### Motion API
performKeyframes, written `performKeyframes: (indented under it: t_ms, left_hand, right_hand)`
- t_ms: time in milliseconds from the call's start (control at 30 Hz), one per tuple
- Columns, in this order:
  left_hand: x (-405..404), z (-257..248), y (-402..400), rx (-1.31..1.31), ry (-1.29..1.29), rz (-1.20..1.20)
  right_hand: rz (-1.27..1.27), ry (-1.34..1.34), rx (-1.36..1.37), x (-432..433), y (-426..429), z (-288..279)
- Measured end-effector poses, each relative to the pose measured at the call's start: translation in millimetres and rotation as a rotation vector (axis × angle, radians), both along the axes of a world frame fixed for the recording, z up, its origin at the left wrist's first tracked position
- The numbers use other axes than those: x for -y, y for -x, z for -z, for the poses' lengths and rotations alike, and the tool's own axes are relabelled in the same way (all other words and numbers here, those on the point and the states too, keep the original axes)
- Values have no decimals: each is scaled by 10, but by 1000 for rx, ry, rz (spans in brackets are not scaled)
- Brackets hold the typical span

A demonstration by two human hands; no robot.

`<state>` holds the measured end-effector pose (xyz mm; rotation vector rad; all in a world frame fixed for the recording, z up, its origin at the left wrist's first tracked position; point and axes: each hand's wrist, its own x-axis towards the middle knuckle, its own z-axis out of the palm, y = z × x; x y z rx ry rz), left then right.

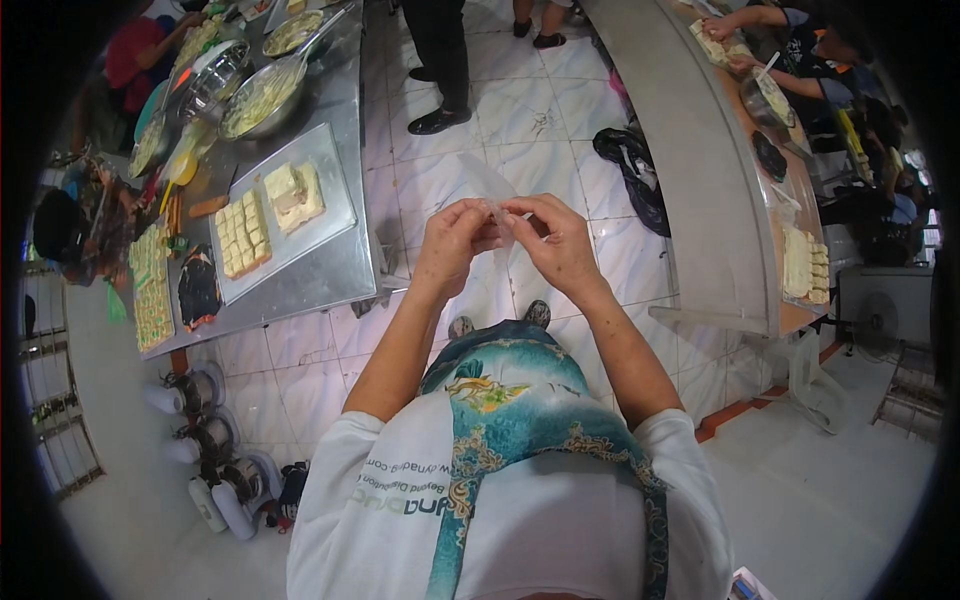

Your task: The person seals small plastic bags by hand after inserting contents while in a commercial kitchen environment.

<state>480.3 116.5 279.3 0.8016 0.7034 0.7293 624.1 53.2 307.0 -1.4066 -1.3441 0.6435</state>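
Note:
Both of my hands meet in front of me over the tiled floor, pinching a thin clear plastic piece [487, 178], perhaps a bag or piping bag. My left hand [455, 238] grips its edge between thumb and fingers. Close beside it, my right hand [553, 238] pinches the same plastic with thumb and forefinger. The sheet's far end sticks out beyond the fingers, and part of it hangs below them. To the left, a tray [319, 240] on a steel table bears a cake cut into small squares [242, 234] and a frosted layered piece [295, 198].
On the steel table [330, 289] stand mixing bowls [262, 101] with pale cream and a whisk. A person in dark trousers [441, 60] stands ahead. At right, a co-worker's hands [724, 28] work at another table [806, 319]. A black plastic bag [637, 180] lies by its side.

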Motion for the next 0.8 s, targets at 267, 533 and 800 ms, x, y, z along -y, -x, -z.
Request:
performKeyframes:
  t_ms: [267,533,800]
  left_hand:
    - [-5,-7,34,-25,-35,-40]
    - [-24,37,75,-56,-27,-34]
    - [-33,81,86,-40,-3,-42]
  right_hand:
    - [-42,6,76,-57,17,18]
    - [-35,-10,118,-74,68,-8]
    - [-58,-15,141,-67,87,-16]
